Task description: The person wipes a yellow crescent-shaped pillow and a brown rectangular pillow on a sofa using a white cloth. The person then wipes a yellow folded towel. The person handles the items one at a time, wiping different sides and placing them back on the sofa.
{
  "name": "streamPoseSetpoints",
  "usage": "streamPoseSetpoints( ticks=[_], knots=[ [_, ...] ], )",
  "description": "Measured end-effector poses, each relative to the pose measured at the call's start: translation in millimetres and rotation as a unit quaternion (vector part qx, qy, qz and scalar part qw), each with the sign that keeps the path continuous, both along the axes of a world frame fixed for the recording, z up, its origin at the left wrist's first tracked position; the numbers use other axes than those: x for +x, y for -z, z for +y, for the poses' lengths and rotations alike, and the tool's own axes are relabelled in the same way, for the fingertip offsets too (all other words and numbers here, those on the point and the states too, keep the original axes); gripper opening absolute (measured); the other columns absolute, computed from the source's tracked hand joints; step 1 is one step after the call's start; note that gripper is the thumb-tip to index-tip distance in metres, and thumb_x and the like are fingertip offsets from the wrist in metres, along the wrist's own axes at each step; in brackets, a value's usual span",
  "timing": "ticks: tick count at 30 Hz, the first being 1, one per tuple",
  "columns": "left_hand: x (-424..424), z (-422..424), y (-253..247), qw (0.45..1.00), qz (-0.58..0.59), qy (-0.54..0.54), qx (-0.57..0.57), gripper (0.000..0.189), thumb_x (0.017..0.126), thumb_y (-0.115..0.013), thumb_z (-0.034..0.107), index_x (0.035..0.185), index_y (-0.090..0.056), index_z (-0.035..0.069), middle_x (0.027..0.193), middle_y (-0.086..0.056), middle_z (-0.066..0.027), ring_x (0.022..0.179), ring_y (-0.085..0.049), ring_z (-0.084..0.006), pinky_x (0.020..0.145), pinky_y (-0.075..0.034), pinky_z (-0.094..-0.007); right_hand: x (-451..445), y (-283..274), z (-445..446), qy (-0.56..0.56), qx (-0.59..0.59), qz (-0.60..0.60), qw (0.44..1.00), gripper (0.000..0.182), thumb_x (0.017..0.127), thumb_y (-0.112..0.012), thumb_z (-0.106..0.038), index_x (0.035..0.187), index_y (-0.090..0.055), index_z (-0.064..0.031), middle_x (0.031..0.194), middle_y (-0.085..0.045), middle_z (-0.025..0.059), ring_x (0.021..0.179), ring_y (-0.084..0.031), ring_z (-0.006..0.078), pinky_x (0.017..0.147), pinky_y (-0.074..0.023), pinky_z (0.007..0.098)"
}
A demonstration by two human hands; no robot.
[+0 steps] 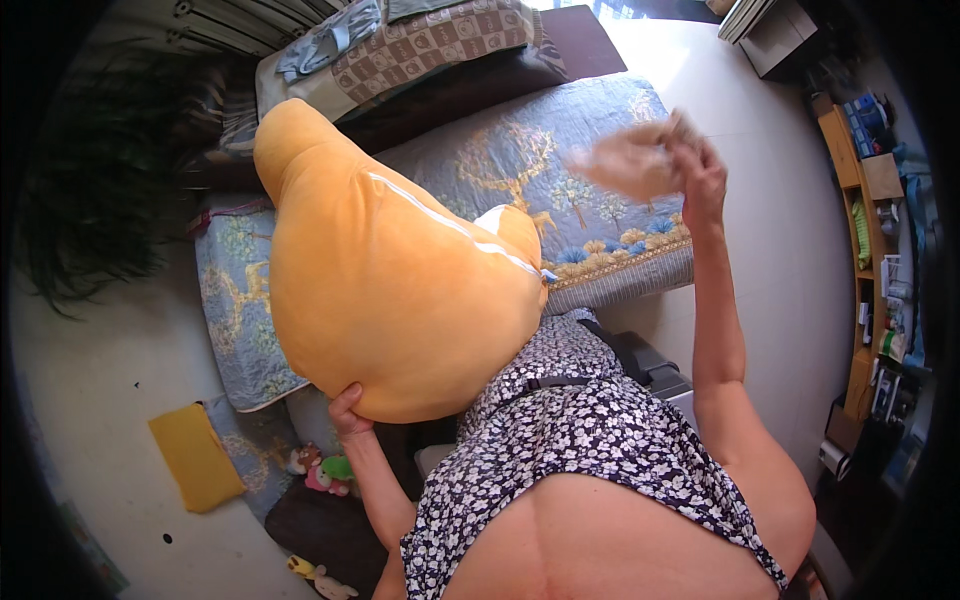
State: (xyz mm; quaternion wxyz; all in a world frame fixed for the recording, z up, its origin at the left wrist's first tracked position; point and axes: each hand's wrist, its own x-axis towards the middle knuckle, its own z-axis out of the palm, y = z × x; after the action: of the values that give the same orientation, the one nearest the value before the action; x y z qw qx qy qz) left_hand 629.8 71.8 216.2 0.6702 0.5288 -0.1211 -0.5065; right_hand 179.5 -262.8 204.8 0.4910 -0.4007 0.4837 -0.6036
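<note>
A big orange plush toy (pixel 397 300) with a white seam or zip line along one side leans against the front of the flowered dress. At its lower edge my left hand (pixel 350 414) grips the fabric, thumb on top. Raised out to the right is my right hand (pixel 697 169), shut on a blurred tan-pink soft item (pixel 630 161), which cannot be told more exactly. That hand is above the end of a blue patterned quilted cover (pixel 517 165) and apart from the orange plush.
A sofa with a checked cover (pixel 435 45) stands behind. At lower left are a yellow cushion (pixel 196 457), small plush toys (pixel 330 472) and a dark seat (pixel 322 529). Dark green foliage (pixel 97 165) is at left; a loaded wooden shelf (pixel 862 285) stands at right.
</note>
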Motion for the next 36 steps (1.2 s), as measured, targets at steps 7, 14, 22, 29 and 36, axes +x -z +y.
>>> streamPoseSetpoints(
  ticks=[7,14,22,29,36],
  knots=[
    [1.3,-0.2,-5.2,1.0,0.029,-0.004,-0.009,0.059,0.06,-0.056,-0.002,0.118,-0.047,0.001,0.112,-0.055,-0.013,0.104,-0.052,-0.0315,0.092,-0.041,-0.0429,107.6,53.6,-46.9,-0.051,-0.087,-0.087,0.991,0.031,0.081,-0.054,-0.008,0.11,-0.054,0.0002,0.096,-0.058,0.0033,0.081,-0.054,0.01,0.068,-0.0458,0.0245],
    [-11.8,2.5,-17.0,1.0,0.0,-0.004,-0.012,0.059,0.06,-0.06,-0.002,0.118,-0.047,0.001,0.111,-0.055,-0.0123,0.104,-0.052,-0.03,0.093,-0.041,-0.0409,64.1,295.8,75.9,-0.663,-0.081,0.625,0.404,0.02,0.074,-0.052,-0.024,0.072,-0.066,-0.0089,0.069,-0.063,0.0109,0.064,-0.06,0.0239,0.059,-0.0463,0.0366],
    [-14.5,1.6,-13.8,1.0,0.011,-0.011,0.017,0.06,0.062,-0.062,-0.001,0.119,-0.045,0.0,0.112,-0.054,-0.012,0.104,-0.052,-0.0286,0.092,-0.041,-0.0392,-78.6,291.1,109.5,-0.352,0.488,0.345,0.72,0.014,0.069,-0.058,-0.011,0.074,-0.063,0.0007,0.06,-0.057,0.0103,0.05,-0.055,0.0203,0.044,-0.0438,0.0358],
    [-29.3,-32.9,-33.8,0.999,-0.01,0.034,0.009,0.059,0.063,-0.061,-0.001,0.12,-0.044,0.0,0.111,-0.054,-0.0122,0.102,-0.053,-0.026,0.089,-0.043,-0.0374,-138.1,179.0,-40.7,0.091,0.167,-0.103,0.976,0.008,0.077,-0.059,-0.012,0.082,-0.058,-0.0062,0.078,-0.059,0.0058,0.068,-0.058,0.0152,0.056,-0.0502,0.0282],
    [-48.0,-50.5,-52.8,0.996,-0.071,0.058,-0.01,0.056,0.062,-0.065,0.0,0.116,-0.047,-0.001,0.107,-0.057,-0.0111,0.098,-0.056,-0.0232,0.084,-0.046,-0.0349,21.8,-88.4,-114.8,0.072,-0.225,-0.181,0.955,0.025,0.083,-0.053,-0.012,0.106,-0.052,-0.0021,0.102,-0.056,0.0094,0.087,-0.057,0.0204,0.074,-0.0509,0.0317]
  ],
)
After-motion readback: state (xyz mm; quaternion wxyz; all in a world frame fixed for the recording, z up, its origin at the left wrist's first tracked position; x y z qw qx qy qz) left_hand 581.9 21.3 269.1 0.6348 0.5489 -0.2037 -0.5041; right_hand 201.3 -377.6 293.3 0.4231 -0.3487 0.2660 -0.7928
